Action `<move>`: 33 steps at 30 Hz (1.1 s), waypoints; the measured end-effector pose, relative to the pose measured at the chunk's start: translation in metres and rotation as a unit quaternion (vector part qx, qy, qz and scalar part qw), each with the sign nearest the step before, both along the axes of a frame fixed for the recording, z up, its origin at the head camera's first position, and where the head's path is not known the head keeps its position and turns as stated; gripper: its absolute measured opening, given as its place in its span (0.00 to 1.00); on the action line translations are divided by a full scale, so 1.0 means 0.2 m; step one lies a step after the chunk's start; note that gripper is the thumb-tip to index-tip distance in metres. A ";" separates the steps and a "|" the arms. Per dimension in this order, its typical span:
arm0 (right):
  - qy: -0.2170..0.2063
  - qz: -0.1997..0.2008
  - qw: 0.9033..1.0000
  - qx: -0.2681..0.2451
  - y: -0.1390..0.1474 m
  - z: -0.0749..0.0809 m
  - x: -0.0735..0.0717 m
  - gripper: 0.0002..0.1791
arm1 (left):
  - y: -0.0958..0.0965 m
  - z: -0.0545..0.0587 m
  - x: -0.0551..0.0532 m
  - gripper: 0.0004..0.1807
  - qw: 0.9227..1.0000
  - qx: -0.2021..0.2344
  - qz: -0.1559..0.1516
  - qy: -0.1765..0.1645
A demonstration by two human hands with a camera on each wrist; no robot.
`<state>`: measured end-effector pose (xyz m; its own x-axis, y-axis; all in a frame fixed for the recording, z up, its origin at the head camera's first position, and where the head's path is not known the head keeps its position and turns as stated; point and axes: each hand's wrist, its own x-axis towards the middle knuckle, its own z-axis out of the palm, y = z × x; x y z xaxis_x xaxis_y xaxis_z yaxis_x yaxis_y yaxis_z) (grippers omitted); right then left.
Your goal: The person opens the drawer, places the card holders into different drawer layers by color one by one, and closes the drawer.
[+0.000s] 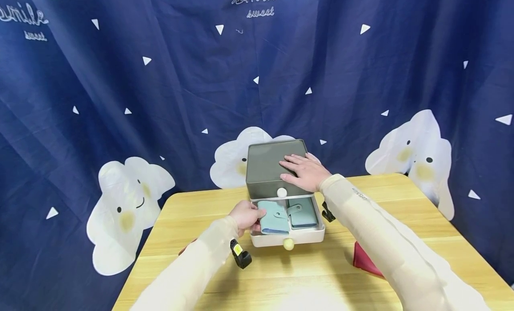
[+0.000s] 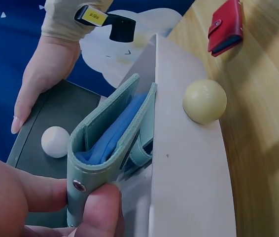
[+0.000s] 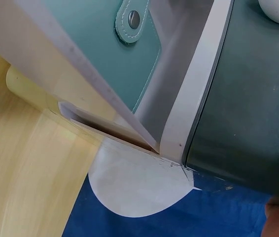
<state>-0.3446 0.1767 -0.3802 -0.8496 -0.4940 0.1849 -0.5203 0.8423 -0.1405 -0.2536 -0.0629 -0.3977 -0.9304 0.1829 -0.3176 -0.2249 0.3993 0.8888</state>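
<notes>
My left hand pinches a light teal snap wallet between thumb and fingers, at the left side of a pulled-out white drawer. Up close in the left wrist view, blue inner sleeves show inside this wallet, which stands tilted above the drawer wall. A darker teal wallet with a snap strap lies in the drawer's right half. My right hand rests with spread fingers on the grey top of the drawer box.
The drawer front has a pale yellow knob; a white knob sits on the grey box. A red wallet lies on the wooden table, partly behind my right sleeve. Behind the table hangs a dark blue curtain.
</notes>
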 end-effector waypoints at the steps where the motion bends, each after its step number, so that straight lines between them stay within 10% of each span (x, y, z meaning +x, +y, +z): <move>1: 0.000 0.000 1.000 0.000 0.00 0.00 0.00 0.41 | 0.00 0.00 0.00 0.09 1.000 -0.006 0.002 0.000; 19: 0.009 -0.001 1.000 0.002 0.01 -0.01 0.00 0.42 | 0.07 0.01 -0.03 0.10 0.985 -0.155 -0.022 0.079; 33: 0.007 0.003 1.000 0.006 0.01 0.00 0.00 0.39 | 0.12 -0.04 -0.06 0.12 0.931 -0.322 -0.066 0.162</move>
